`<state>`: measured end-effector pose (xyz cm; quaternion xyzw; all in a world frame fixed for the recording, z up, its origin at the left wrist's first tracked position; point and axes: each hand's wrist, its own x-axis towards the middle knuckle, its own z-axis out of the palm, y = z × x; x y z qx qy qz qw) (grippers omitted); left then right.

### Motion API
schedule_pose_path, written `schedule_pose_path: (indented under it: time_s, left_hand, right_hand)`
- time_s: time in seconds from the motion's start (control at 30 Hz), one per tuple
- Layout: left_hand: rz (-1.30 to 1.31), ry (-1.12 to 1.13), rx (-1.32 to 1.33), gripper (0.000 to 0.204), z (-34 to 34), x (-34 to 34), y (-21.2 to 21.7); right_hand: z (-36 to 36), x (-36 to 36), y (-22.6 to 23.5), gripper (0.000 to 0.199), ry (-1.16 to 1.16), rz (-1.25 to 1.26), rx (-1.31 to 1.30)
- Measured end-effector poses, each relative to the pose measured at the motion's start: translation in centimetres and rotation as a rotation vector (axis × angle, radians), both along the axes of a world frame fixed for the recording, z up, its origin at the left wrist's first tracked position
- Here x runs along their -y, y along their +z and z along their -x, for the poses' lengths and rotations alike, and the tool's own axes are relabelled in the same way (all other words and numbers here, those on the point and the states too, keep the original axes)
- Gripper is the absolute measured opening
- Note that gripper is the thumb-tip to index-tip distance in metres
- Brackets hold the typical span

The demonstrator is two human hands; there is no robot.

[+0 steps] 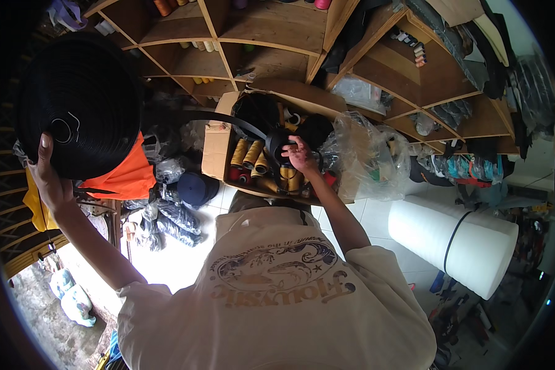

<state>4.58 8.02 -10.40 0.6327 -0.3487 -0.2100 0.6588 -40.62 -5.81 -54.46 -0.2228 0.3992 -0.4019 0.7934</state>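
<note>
The left hand (pixel 48 176) is raised high and grips the lower edge of a big roll of black webbing (pixel 80 105), thumb pressed flat against its face beside a bent wire clip (pixel 65 128) stuck near the roll's middle. The roll is a thick, flat disc, its face ridged with tight rings of wound strap, matte and dark. From its right side one loose band of strap (pixel 209 117) runs across to the right hand (pixel 299 154), which is closed around a smaller black coil (pixel 279 145) of the same strap, fingers curled over its rim. That coil sits just above an open cardboard box (pixel 216 145), soft-cornered and brown, packed with cones of yellow thread (pixel 248 154), smooth and glossy. Right of the box bulges a crinkled clear plastic bag (pixel 367 157); farther right of it lies a fat white foam roll (pixel 453 243) tied with a thin black cord. Left of the box, under the big roll, hangs an orange cloth (pixel 126 176). Behind the box stand rough wooden shelves (pixel 277 28).
</note>
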Motion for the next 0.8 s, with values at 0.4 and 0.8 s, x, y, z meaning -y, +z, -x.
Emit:
schedule_pose_path:
  time_s: [0.4,0.8]
  left_hand:
    - [0.051,0.013,0.063,0.066,1.2,0.9,0.2]
    - [0.032,0.042,0.084,0.070,1.6,0.6,0.6]
  right_hand:
    - [-1.3,-1.3,-0.6,0.031,0.464,0.628,-0.797]
    - [-4.8,-5.5,6.0,0.068,1.000,0.598,-1.560]
